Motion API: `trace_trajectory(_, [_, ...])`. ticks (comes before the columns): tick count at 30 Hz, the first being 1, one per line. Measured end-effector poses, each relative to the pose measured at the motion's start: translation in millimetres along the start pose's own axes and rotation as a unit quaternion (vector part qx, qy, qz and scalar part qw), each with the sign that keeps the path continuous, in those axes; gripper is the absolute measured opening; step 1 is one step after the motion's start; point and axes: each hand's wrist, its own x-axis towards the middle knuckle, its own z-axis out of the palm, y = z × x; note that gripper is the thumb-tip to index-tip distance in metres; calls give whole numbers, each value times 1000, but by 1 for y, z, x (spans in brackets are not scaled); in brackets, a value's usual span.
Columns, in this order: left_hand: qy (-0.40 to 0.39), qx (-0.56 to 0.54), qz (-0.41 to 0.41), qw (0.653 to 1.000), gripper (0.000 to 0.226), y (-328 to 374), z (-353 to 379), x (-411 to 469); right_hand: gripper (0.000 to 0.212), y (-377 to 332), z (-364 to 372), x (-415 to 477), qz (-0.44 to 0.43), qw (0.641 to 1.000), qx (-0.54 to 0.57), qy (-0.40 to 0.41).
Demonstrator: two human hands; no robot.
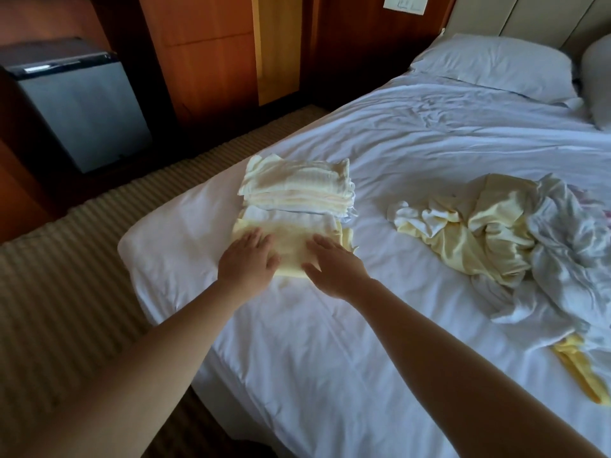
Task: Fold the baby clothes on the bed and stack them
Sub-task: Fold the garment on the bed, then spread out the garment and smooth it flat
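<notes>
A folded pale yellow baby garment (pixel 291 241) lies near the bed's left corner. My left hand (pixel 246 262) and my right hand (pixel 334 264) press flat on it, fingers straight, side by side. Just beyond it stands a stack of folded cream and white baby clothes (pixel 297 185), touching the yellow piece's far edge. To the right, a loose heap of unfolded yellow and white baby clothes (pixel 506 233) sprawls over the white sheet (pixel 330 342). A yellow piece (pixel 582 371) pokes out from under the heap's near side.
Two white pillows (pixel 496 66) lie at the bed's head, far right. A small grey fridge (pixel 79 110) stands by the wooden wall on the left. Striped carpet (pixel 82 292) runs along the bed's left edge.
</notes>
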Motion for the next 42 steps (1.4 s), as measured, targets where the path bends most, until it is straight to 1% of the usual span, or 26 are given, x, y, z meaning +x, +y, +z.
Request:
trace_trajectory(3, [3, -40, 10, 999, 50, 25, -21, -35, 51, 8, -20, -43, 1, 1000, 12, 18])
trace_trajectory(6, [1, -83, 11, 996, 55, 52, -38, -74, 52, 11, -35, -91, -10, 999, 18, 41])
trace_trajectory(9, [18, -88, 37, 995, 58, 81, -53, -110, 54, 13, -48, -139, -20, 997, 20, 75])
trace_trajectory(14, [51, -92, 86, 991, 56, 136, -74, -157, 54, 28, -73, -213, -24, 992, 11, 124])
trace_trajectory(18, [71, -98, 132, 984, 54, 196, -83, -183, 53, 62, -98, -272, 3, 988, 5, 157])
trace_trajectory(26, [60, -92, 220, 969, 48, 315, -78, -195, 50, 149, -126, -354, 78, 977, 24, 196])
trace_trajectory(30, [43, -98, 255, 961, 51, 361, -65, -185, 50, 194, -134, -370, 121, 974, 27, 187])
trace_trajectory(33, [31, -103, 263, 959, 46, 382, -52, -168, 50, 222, -137, -365, 141, 972, 38, 182])
trace_trajectory(36, [6, -94, 262, 960, 42, 395, -36, -143, 49, 247, -136, -347, 154, 972, 49, 172])
trace_trajectory(40, [-8, -104, 273, 956, 48, 403, -17, -106, 46, 270, -134, -311, 164, 972, 53, 162])
trace_trajectory(42, [-11, -113, 275, 955, 47, 405, -4, -87, 45, 279, -132, -289, 166, 971, 56, 162])
